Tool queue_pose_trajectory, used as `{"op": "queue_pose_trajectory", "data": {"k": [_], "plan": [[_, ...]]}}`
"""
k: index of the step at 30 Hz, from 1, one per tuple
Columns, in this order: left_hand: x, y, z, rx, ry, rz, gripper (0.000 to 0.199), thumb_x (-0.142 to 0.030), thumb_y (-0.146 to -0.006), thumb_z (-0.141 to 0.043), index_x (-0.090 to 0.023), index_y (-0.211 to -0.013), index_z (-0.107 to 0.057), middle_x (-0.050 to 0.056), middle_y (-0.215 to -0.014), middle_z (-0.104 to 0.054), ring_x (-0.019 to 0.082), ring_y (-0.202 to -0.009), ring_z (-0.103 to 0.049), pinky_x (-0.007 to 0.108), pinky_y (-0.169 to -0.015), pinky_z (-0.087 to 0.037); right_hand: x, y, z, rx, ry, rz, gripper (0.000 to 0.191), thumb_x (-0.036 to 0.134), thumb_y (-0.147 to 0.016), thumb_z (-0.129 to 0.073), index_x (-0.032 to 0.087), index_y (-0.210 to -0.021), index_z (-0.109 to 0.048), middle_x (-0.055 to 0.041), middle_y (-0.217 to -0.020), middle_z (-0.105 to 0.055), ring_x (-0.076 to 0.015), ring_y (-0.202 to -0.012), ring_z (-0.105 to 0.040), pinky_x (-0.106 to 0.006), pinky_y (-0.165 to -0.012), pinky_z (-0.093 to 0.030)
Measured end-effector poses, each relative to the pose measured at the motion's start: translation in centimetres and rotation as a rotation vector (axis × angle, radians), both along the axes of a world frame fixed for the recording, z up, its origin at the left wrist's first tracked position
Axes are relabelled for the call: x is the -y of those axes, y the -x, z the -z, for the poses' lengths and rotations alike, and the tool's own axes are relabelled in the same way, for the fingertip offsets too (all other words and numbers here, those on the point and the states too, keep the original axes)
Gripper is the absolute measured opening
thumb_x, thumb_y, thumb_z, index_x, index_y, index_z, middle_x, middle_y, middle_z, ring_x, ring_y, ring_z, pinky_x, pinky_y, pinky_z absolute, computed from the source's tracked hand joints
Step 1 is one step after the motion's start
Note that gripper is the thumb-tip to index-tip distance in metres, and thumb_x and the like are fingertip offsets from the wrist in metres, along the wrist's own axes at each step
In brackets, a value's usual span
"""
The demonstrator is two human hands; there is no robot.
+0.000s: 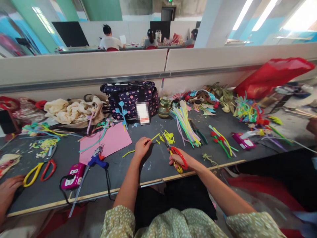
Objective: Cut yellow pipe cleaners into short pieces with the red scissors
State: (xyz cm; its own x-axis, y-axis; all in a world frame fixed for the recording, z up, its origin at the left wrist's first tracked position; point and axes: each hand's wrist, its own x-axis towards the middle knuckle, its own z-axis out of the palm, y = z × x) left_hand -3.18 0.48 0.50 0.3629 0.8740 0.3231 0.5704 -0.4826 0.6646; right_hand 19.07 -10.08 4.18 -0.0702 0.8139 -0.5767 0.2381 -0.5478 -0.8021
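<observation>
My left hand (143,147) pinches a yellow pipe cleaner (155,137), whose end points toward the scissors. In my right hand (184,159) are scissors with red and yellow handles (178,158); their blades reach up and left, near the pipe cleaner's tip. Short yellow-green cut pieces (168,137) lie in a small heap beside the blades. Another yellow length (128,153) rests on the dark table just left of my left wrist. A bundle of long pastel pipe cleaners (187,125) lies to the right of the heap.
At left are a pink sheet (109,142), a blue glue gun (98,160), a second pair of scissors (43,170) and another person's hand (12,186). A dark patterned bag (128,102) and a jar (163,107) stand behind. Red flowers (219,137) lie right.
</observation>
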Motion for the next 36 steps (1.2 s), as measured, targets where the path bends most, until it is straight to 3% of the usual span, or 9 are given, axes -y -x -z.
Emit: {"op": "queue_pose_trajectory", "data": {"k": [4, 11, 23, 31, 36], "plan": [[0.1, -0.1, 0.0, -0.018, -0.009, 0.016, 0.021, -0.032, -0.091, -0.052, -0.021, -0.088, -0.07, 0.003, -0.082, -0.065, 0.016, -0.083, -0.059, 0.028, -0.076, -0.043, -0.3, 0.1, 0.8, 0.075, -0.053, -0.111, 0.022, 0.021, -0.075, -0.048, 0.019, -0.096, -0.053, 0.0007, -0.054, -0.063, -0.0134, -0.041, -0.059, -0.02, -0.038, -0.046], [0.1, -0.3, -0.1, -0.059, -0.017, 0.045, 0.02, -0.03, -0.091, -0.053, -0.022, -0.088, -0.07, 0.003, -0.08, -0.064, 0.017, -0.082, -0.058, 0.028, -0.075, -0.043, -0.4, 0.5, 0.8, 0.167, -0.094, -0.158, 0.034, 0.022, -0.077, -0.047, 0.021, -0.11, -0.052, 0.0034, -0.051, -0.061, -0.0128, -0.037, -0.057, -0.017, -0.036, -0.043], [0.3, -0.4, -0.1, -0.052, -0.006, 0.08, 0.019, -0.03, -0.091, -0.053, -0.021, -0.086, -0.07, 0.002, -0.08, -0.063, 0.015, -0.081, -0.056, 0.026, -0.074, -0.041, -0.8, 0.9, 0.2, 0.187, -0.054, -0.147, 0.034, 0.021, -0.077, -0.049, 0.02, -0.11, -0.053, 0.005, -0.047, -0.059, -0.0107, -0.033, -0.054, -0.015, -0.036, -0.041], [0.3, -0.4, -0.1, -0.051, -0.001, 0.073, 0.018, -0.029, -0.09, -0.055, -0.021, -0.087, -0.07, 0.002, -0.08, -0.064, 0.015, -0.08, -0.057, 0.027, -0.074, -0.042, -1.0, 1.1, -1.2, 0.184, -0.051, -0.157, 0.029, 0.02, -0.078, -0.051, 0.02, -0.107, -0.055, 0.0053, -0.047, -0.056, -0.0132, -0.035, -0.057, -0.017, -0.035, -0.041], [0.2, -0.4, -0.1, -0.062, -0.003, 0.08, 0.017, -0.029, -0.09, -0.055, -0.02, -0.089, -0.07, 0.003, -0.081, -0.064, 0.016, -0.081, -0.057, 0.027, -0.075, -0.042, -1.3, 0.9, -0.6, 0.194, -0.086, -0.163, 0.027, 0.021, -0.079, -0.05, 0.02, -0.105, -0.056, 0.0051, -0.048, -0.056, -0.0137, -0.034, -0.057, -0.017, -0.033, -0.04]]}}
